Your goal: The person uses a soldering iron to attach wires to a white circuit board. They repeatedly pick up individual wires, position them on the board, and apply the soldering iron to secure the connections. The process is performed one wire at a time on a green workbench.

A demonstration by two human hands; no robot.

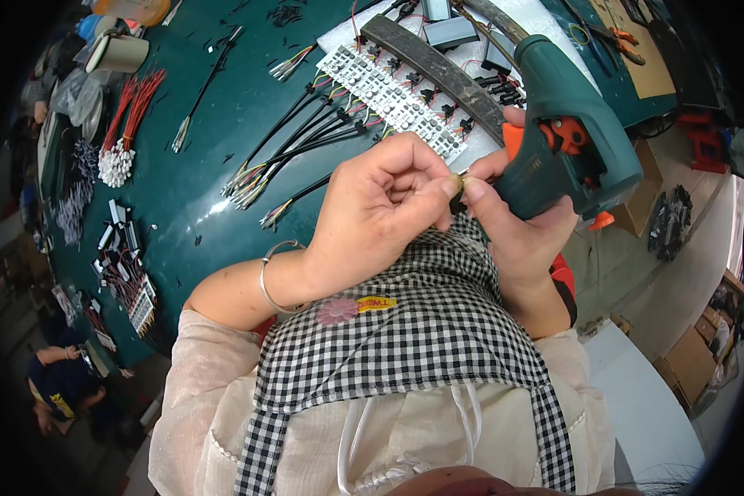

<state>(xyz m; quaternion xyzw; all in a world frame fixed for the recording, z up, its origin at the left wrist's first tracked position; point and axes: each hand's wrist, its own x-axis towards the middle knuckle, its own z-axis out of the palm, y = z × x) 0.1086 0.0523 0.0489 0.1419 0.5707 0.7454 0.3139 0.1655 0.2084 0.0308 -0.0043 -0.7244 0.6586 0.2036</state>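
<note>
My left hand (388, 194) is closed, its thumb and forefinger pinching something tiny that I cannot make out. Right beside it, my right hand (525, 219) has its thumb and forefinger pressed together at the same spot. A dark green power tool with orange parts, which looks like a glue gun (554, 91), is held in the right hand, with fingers curled behind its body. Just beyond the hands lies a panel of white circuit boards (388, 95) with wires along its edges. Black cables (302, 132) with stripped ends fan out from it to the left.
A dark worn bar (438, 74) lies across the panel. Red wires with white connectors (124, 140) are bundled at the left of the green table (215, 165). Orange-handled pliers (627, 45) lie far right. Another person (62, 384) is at lower left.
</note>
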